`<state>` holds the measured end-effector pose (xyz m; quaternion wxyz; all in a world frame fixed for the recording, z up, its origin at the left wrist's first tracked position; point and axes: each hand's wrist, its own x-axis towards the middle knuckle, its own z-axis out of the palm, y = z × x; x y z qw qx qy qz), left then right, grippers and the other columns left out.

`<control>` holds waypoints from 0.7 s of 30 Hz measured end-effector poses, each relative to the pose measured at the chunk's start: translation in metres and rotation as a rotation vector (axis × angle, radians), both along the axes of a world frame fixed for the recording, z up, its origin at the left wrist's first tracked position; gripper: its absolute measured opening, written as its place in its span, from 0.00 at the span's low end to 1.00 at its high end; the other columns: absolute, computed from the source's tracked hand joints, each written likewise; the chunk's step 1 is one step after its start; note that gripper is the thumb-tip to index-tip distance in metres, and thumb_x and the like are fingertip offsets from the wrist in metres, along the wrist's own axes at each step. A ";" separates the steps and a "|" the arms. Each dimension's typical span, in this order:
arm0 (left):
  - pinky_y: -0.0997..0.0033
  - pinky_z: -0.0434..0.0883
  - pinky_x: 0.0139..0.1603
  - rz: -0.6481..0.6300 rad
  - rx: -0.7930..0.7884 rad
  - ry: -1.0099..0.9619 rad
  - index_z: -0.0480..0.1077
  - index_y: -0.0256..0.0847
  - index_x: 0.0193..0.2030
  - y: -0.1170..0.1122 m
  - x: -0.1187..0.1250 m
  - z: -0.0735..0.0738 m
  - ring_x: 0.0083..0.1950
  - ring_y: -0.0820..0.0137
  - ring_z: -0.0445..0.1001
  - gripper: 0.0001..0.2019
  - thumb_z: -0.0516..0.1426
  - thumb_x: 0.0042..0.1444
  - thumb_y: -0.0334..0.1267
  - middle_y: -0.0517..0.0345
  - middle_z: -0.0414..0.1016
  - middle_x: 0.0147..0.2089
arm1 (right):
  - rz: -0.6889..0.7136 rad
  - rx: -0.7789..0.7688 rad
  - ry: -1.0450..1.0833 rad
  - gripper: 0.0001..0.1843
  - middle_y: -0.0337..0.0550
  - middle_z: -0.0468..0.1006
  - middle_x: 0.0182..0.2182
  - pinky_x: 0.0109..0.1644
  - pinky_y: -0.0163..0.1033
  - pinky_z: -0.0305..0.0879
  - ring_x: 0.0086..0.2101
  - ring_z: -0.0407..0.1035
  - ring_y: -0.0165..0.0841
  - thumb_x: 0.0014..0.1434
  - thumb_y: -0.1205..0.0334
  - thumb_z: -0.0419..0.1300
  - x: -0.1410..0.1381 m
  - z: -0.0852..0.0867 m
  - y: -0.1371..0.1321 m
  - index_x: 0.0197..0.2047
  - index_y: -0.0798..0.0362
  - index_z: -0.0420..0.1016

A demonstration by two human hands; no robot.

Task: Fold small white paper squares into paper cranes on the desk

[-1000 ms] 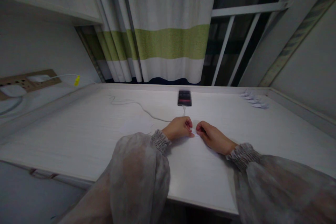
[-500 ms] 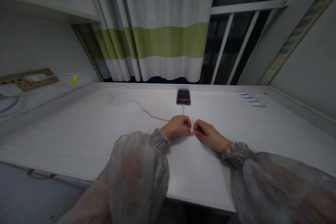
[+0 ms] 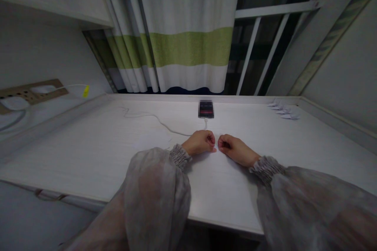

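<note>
Close together over the middle of the white desk (image 3: 224,200), my two hands face each other with a narrow gap between the fingertips. My left hand (image 3: 202,141) is closed, its thumb and fingers curled in a pinch. My right hand (image 3: 238,150) is closed too, thumb against bent fingers. Something whitish and thin seems to lie between the fingertips, but against the white desk I cannot make out what it is. Just beyond the hands is a phone-like dark device (image 3: 206,109) with a blurred screen. A white cable (image 3: 165,124) runs to it, passing behind my left hand.
Several small folded white pieces (image 3: 284,111), paper-like, lie in a row at the back right. A thin white sheet (image 3: 154,140) lies left of my hands. On the left wall is a socket panel (image 3: 29,96) with plugs. A striped curtain (image 3: 188,47) hangs behind the desk.
My fingertips have drawn very slightly apart, the right hand shifting a little to the right. Both hands stay closed in the same place. The view has tilted slightly.
</note>
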<state>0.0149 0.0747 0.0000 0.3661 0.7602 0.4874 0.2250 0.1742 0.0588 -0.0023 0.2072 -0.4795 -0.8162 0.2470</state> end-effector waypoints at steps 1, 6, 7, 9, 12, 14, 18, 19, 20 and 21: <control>0.77 0.64 0.30 0.004 -0.008 -0.012 0.66 0.35 0.26 0.000 0.000 0.000 0.28 0.75 0.69 0.10 0.62 0.34 0.28 0.61 0.71 0.25 | 0.001 0.002 0.008 0.05 0.36 0.63 0.22 0.30 0.33 0.55 0.25 0.58 0.28 0.43 0.73 0.51 0.001 0.000 0.001 0.23 0.53 0.61; 0.76 0.65 0.31 0.012 -0.044 -0.057 0.67 0.35 0.26 -0.002 -0.001 0.001 0.27 0.74 0.69 0.09 0.60 0.34 0.26 0.61 0.72 0.25 | 0.025 -0.020 0.062 0.05 0.35 0.64 0.21 0.29 0.33 0.55 0.24 0.58 0.27 0.40 0.73 0.51 0.007 0.000 0.005 0.22 0.53 0.63; 0.76 0.65 0.31 0.011 -0.045 -0.059 0.67 0.35 0.26 -0.003 -0.001 0.002 0.27 0.74 0.69 0.09 0.60 0.34 0.26 0.60 0.72 0.25 | 0.026 -0.037 0.079 0.05 0.35 0.64 0.21 0.28 0.32 0.55 0.24 0.58 0.27 0.40 0.73 0.51 0.008 0.001 0.006 0.22 0.53 0.64; 0.77 0.65 0.30 0.014 -0.049 -0.057 0.67 0.35 0.27 -0.005 -0.002 0.004 0.27 0.74 0.69 0.09 0.60 0.35 0.26 0.60 0.72 0.25 | 0.031 -0.081 0.115 0.05 0.35 0.64 0.21 0.28 0.32 0.55 0.23 0.58 0.26 0.39 0.73 0.52 0.010 0.002 0.007 0.22 0.54 0.64; 0.78 0.65 0.30 0.012 -0.042 -0.038 0.69 0.34 0.28 -0.007 -0.002 0.006 0.28 0.74 0.69 0.09 0.60 0.36 0.26 0.59 0.72 0.26 | 0.047 -0.131 0.174 0.06 0.34 0.64 0.19 0.28 0.33 0.55 0.22 0.57 0.26 0.38 0.73 0.52 0.012 0.003 0.007 0.21 0.54 0.65; 0.78 0.65 0.32 -0.019 -0.037 -0.019 0.71 0.34 0.30 -0.008 -0.003 0.007 0.30 0.74 0.70 0.09 0.59 0.37 0.27 0.59 0.73 0.27 | 0.038 -0.131 0.205 0.06 0.34 0.63 0.19 0.28 0.33 0.55 0.22 0.56 0.26 0.37 0.73 0.52 0.014 0.003 0.007 0.21 0.54 0.65; 0.75 0.66 0.35 -0.052 0.140 0.031 0.73 0.34 0.29 -0.008 -0.004 0.006 0.32 0.72 0.70 0.07 0.60 0.40 0.30 0.56 0.72 0.30 | 0.049 -0.140 0.298 0.09 0.34 0.64 0.21 0.29 0.32 0.57 0.25 0.59 0.26 0.37 0.74 0.52 0.021 -0.002 0.007 0.26 0.55 0.65; 0.75 0.65 0.36 -0.090 0.202 0.056 0.74 0.35 0.29 -0.008 -0.005 0.006 0.34 0.72 0.70 0.06 0.59 0.40 0.30 0.56 0.72 0.32 | 0.064 -0.158 0.364 0.09 0.34 0.64 0.22 0.30 0.32 0.57 0.25 0.60 0.26 0.39 0.74 0.52 0.023 -0.004 0.008 0.27 0.55 0.65; 0.74 0.65 0.38 -0.131 0.245 0.079 0.74 0.36 0.29 -0.008 -0.005 0.005 0.34 0.72 0.69 0.06 0.59 0.41 0.29 0.56 0.71 0.33 | 0.082 -0.179 0.393 0.09 0.35 0.64 0.23 0.30 0.32 0.58 0.26 0.60 0.26 0.41 0.72 0.53 0.025 -0.006 0.007 0.29 0.55 0.66; 0.74 0.65 0.39 -0.155 0.271 0.091 0.74 0.37 0.30 -0.007 -0.005 0.004 0.35 0.72 0.69 0.06 0.59 0.41 0.29 0.56 0.70 0.34 | 0.084 -0.167 0.397 0.08 0.36 0.65 0.23 0.31 0.33 0.59 0.26 0.61 0.27 0.43 0.70 0.53 0.026 -0.007 0.007 0.31 0.55 0.66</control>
